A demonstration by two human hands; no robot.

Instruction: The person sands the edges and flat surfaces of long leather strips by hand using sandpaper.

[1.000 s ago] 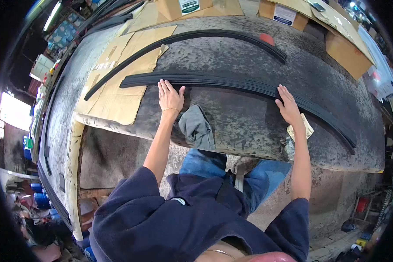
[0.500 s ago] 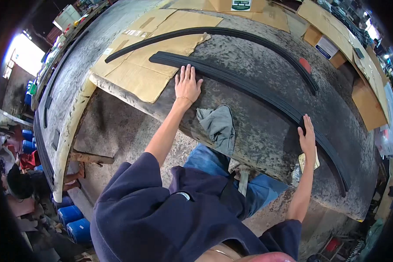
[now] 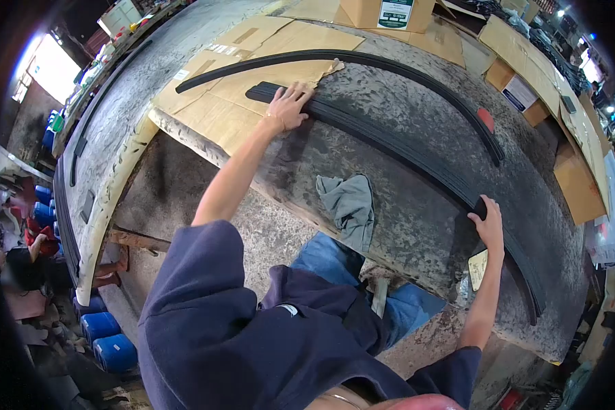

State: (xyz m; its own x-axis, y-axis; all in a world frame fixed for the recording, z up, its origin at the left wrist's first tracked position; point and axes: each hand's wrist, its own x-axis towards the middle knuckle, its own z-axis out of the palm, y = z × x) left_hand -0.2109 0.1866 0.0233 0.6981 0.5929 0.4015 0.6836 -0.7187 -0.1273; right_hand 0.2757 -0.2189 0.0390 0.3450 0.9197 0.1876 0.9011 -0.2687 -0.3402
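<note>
A bundle of long black strips [image 3: 396, 147] lies flat on the stained surface [image 3: 417, 225], its long axis running from the left hand [image 3: 288, 106] across to the right hand [image 3: 488, 220] and past it. The left hand is spread palm-down on the strips near their left end, where they overlap the cardboard [image 3: 215, 109]; the right hand curls its fingers over the near edge of the strips, gripping them. Both hands touch the bundle, so neither is nearer. A second strip [image 3: 362, 60] lies beyond both hands, a grey rag [image 3: 348, 205] between them. Compared with half a second ago, the left hand has slid further toward the left end, and the right hand's flat fingers have closed on the edge.
</note>
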